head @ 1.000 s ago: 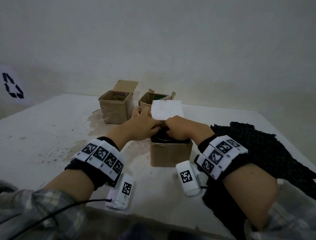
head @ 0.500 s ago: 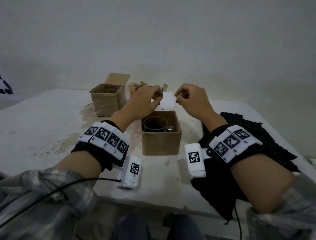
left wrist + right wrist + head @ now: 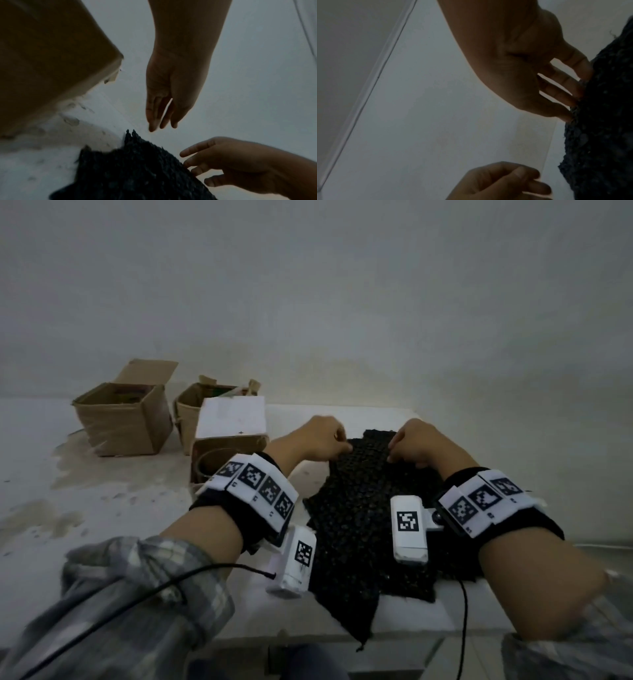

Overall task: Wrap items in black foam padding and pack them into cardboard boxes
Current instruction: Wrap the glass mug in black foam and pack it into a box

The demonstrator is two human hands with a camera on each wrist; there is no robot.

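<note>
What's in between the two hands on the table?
In the head view, the far edge of the black foam padding runs between the left hand and the right hand. Nothing else lies in that gap.

- no words, brand names or numbers can be read in any view.
- the left wristband (image 3: 260, 486) carries a row of four black-and-white square code markers; tiny marks beneath them are too small to read.
- the right wristband (image 3: 486, 497) carries three such markers, with equally unreadable small marks below.
- the white camera unit under the left wrist (image 3: 295, 559) bears one square code marker.
- the white camera unit by the right wrist (image 3: 409, 527) bears one square code marker.
- the white flap of the nearest cardboard box (image 3: 233, 416) shows only a small dark speck, no lettering.
</note>
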